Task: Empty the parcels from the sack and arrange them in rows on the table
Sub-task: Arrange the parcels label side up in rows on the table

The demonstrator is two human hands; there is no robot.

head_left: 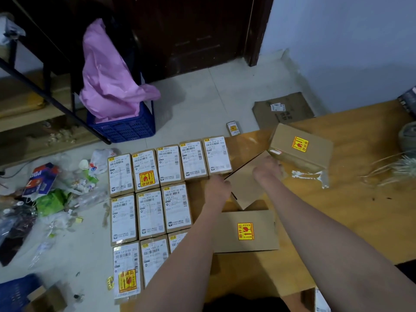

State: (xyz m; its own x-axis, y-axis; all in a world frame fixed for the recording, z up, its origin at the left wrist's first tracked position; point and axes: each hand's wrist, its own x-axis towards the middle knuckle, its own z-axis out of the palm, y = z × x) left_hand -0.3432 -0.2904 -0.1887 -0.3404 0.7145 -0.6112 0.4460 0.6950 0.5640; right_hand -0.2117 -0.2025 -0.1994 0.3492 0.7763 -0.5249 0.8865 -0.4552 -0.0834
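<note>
Several small white-labelled parcels (170, 165) lie in three rows on the left part of the wooden table (360, 199). A plain cardboard box (244, 188) sits turned at an angle in the middle. My left hand (217, 186) grips its left edge and my right hand (267, 170) holds its far right corner. A flat brown box with a yellow sticker (246, 231) lies just nearer, between my forearms. A larger brown box with a yellow sticker (301, 148) stands beyond my right hand, touching the angled box.
On the floor lie one small parcel (233, 128), flattened cardboard (283, 109) and a heap of litter (49, 194) at left. A blue crate (126, 128) holds a pink plastic bag (105, 75). A dark pot (407, 138) with dry stalks sits at the table's right edge.
</note>
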